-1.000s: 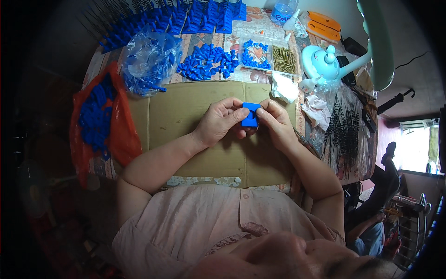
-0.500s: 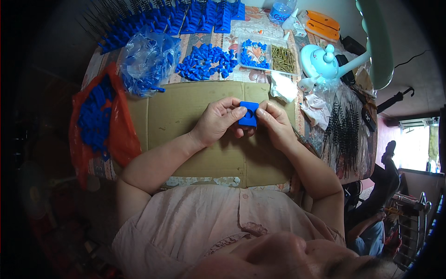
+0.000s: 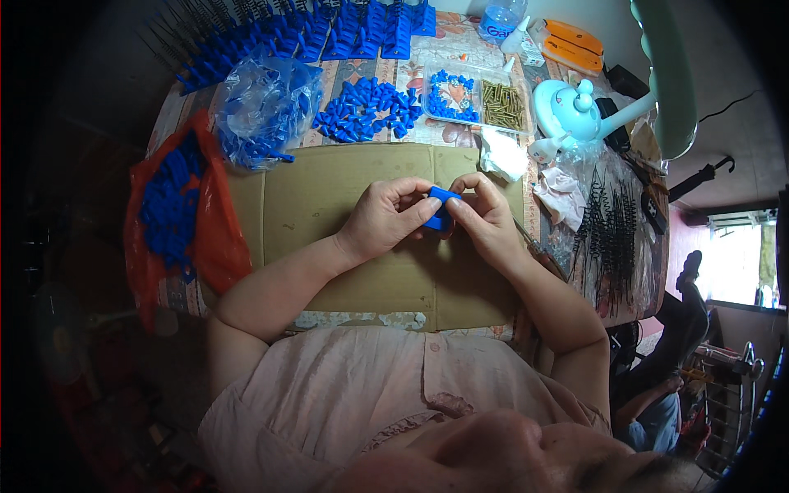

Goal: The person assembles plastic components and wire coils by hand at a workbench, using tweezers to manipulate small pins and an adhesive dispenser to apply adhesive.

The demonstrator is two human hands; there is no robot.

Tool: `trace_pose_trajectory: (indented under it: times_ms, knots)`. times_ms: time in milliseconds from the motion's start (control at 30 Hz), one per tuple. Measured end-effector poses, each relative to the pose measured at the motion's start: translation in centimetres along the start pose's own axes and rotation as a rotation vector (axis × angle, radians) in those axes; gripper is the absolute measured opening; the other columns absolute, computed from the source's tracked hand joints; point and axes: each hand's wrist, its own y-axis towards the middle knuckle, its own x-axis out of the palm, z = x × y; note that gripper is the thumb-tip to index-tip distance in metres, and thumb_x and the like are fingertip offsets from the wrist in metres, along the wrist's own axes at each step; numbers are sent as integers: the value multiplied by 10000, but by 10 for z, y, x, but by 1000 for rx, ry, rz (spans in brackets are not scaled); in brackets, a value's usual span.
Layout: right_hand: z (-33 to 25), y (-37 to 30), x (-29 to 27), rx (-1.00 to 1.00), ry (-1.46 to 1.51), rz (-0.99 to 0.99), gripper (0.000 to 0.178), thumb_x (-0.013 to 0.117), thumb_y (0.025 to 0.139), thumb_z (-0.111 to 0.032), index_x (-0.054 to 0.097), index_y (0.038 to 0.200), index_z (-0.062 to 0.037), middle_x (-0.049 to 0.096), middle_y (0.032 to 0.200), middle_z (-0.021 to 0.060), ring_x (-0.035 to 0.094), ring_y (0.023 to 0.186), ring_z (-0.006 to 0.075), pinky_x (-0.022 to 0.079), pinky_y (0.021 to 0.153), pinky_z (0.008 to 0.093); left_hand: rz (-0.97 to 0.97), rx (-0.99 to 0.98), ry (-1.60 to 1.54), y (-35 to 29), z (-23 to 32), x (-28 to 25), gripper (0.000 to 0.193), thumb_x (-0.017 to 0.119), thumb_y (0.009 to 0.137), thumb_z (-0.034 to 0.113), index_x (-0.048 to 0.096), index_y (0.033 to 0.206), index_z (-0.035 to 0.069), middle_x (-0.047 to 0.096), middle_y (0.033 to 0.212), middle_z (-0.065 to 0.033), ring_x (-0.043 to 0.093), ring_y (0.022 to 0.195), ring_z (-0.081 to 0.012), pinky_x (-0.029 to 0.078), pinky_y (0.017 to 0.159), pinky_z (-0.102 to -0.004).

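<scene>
**Blue block [image 3: 439,220] between your left hand [image 3: 382,215] and your right hand [image 3: 485,218]**

In front of you is the desk [image 3: 452,41], covered with a patterned cloth. On it, nearest to your body, lies a flat cardboard sheet [image 3: 320,189], and both your hands are above this sheet, to the right of its middle. At the left edge of the desk is an open red bag [image 3: 220,242] with blue parts inside. Beyond the cardboard, on the left, there is a clear plastic bag [image 3: 263,107], and to the right of it a loose pile of blue cones [image 3: 374,123]. Further right is a clear tray [image 3: 480,97] with two compartments.

Your two hands meet at the blue block, and neither is nearer, because both touch it. The fingers of your left hand are clamped on its left side, with the left thumb [image 3: 425,207] toward you. The fingers of your right hand are closed on its right side, and the right thumb [image 3: 462,212] presses over the face of it.

The block is tilted. Its longer visible side seems to run away from your body, across the line between your hands, but the thumbs cover much of it, so I cannot tell its full shape.
</scene>
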Motion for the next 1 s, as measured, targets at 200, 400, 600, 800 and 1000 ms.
trace_pose_trajectory:
  times_ms: [200,400,600,800,1000]
  knots:
    - [6,4,-6,3,106,51,160,535,941,-121,437,1013,-16,618,789,89,613,659,122,479,586,233,8,78,-188,6,2,-5,294,510,954,183,512,1178,-7,654,932,-52,614,784,-75,504,655,-201]
    - [6,6,-8,43,309,98,159,529,938,-135,431,980,-17,623,791,116,632,661,174,505,606,265,-82,138,-223,7,0,-2,350,582,904,93,465,1216,-13,622,982,-83,616,858,-127,505,752,-242]
    - [3,7,-8,48,310,62,174,533,935,-153,432,976,-16,618,791,133,635,659,193,524,607,289,-43,181,-199,5,-4,4,281,602,891,52,493,1145,-3,628,966,-86,621,852,-138,509,766,-263]
    - [6,8,-11,62,348,65,184,539,931,-156,425,977,-18,614,791,136,634,648,197,529,597,297,-41,144,-227,6,-2,0,215,586,911,77,526,1101,-4,642,937,-84,618,827,-116,509,726,-237]
    - [4,7,-10,70,368,60,195,551,926,-159,430,979,-17,614,791,127,630,643,185,524,595,290,-27,139,-271,6,-4,-1,201,584,916,92,538,1088,-2,643,927,-82,611,802,-103,505,709,-222]
